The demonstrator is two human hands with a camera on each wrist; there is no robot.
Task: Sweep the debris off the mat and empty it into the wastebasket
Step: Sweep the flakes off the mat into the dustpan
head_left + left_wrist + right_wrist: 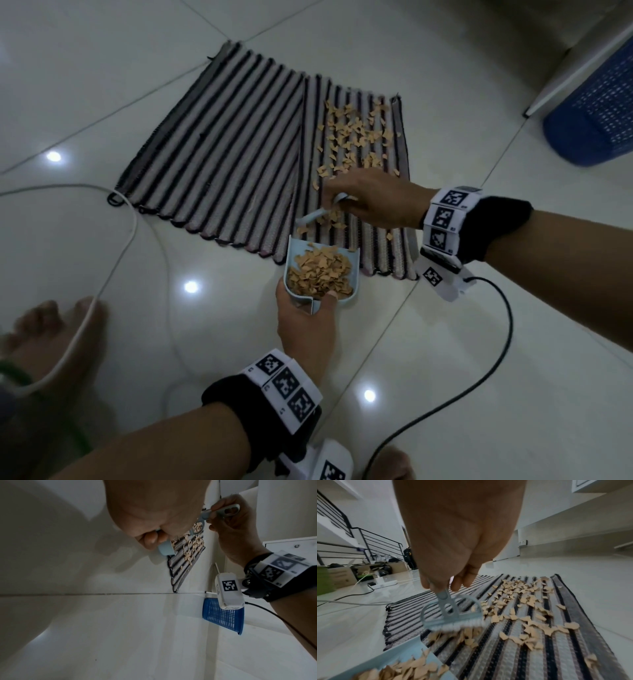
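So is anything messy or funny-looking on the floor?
Yes. Tan scraps are scattered over the right side of the striped mat, and the mat has a crease down its middle. A white cable also trails across the tiles.

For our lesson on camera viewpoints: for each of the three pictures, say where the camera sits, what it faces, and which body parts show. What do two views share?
Head: worn high, looking down at the striped mat, dustpan and debris; both forearms, left hand, right hand, feet.
Left wrist: under the left hand, facing the blue wastebasket; right hand too.
Right wrist: behind the right hand, facing the brush.
Shared: both wrist views show brush and debris.
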